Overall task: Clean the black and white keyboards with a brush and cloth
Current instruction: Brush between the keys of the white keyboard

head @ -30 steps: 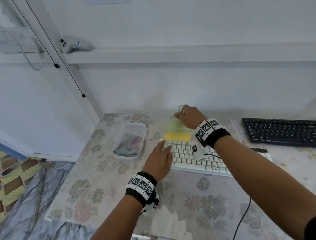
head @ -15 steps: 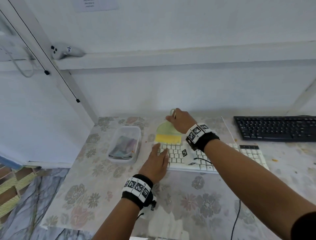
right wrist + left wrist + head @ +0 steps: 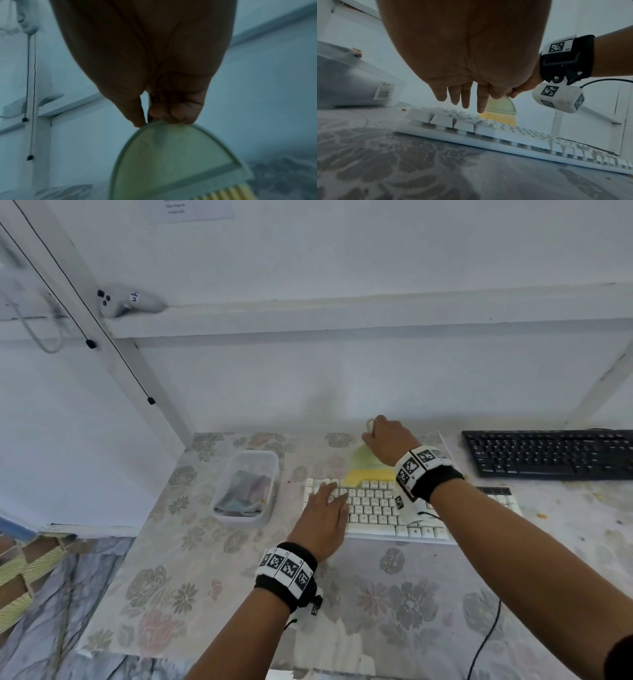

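Green brush (image 3: 366, 465) in right hand (image 3: 390, 440); left hand (image 3: 323, 517) flat on white keyboard (image 3: 380, 513).

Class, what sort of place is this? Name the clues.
Probably a home or small-office desk against a wall: a floral tablecloth, a white keyboard and a black keyboard.

The brush (image 3: 173, 161) has a smooth, matt pale-green plastic body. White keyboard (image 3: 376, 508) keys look matt plastic. The translucent container (image 3: 246, 484), frame centre-left, looks frosted plastic.
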